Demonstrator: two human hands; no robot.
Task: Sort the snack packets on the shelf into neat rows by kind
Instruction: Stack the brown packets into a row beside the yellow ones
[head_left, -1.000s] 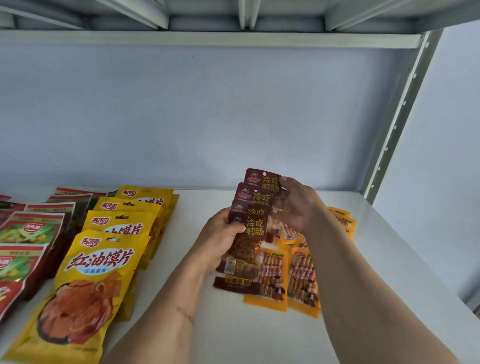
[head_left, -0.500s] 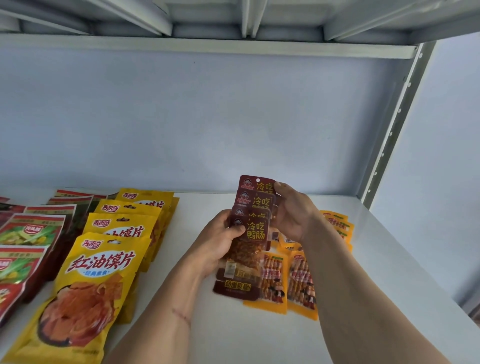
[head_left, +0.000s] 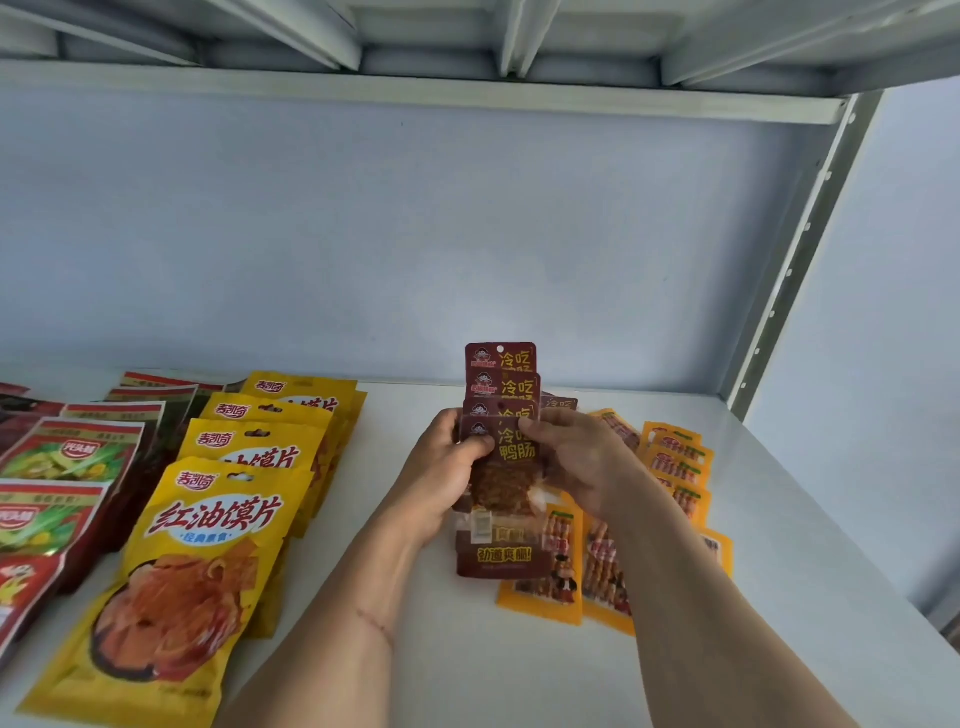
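**Both hands squaring a fan of dark red packets, centre frame**

Person holds a fanned stack of dark red packets (head_left: 501, 415) at centre of frame, upright-ish, long axis running up the picture, tops stepped one behind another toward the back wall (head_left: 363, 234). Lower ends of the stack sit down by the shelf surface (head_left: 447, 670); touching or just above it, cannot tell. Stack lies right between the two hands, neither one nearer.

Left hand (head_left: 447, 473) grips the left edge, thumb curled over the front packet's face, fingers behind and hidden. Right hand (head_left: 576, 457) pinches the right edge, thumb tip on the front, fingers wrapped round the back. Both closed on the stack, none free.

Orange packets (head_left: 675, 462) lie flat in overlapping rows just right of and under the hands, lower centre to centre right. One more dark red packet (head_left: 560, 402) peeks out behind the right hand. Yellow packets (head_left: 218, 525) form a tidy overlapping row at left centre; green-and-red packets (head_left: 62, 462) at far left edge.

Judgement: next move likely lays this stack flat into the bare strip between yellow and orange rows, so long axis must tip back toward the wall. Risk: fan slips apart, or lands on the orange ones.
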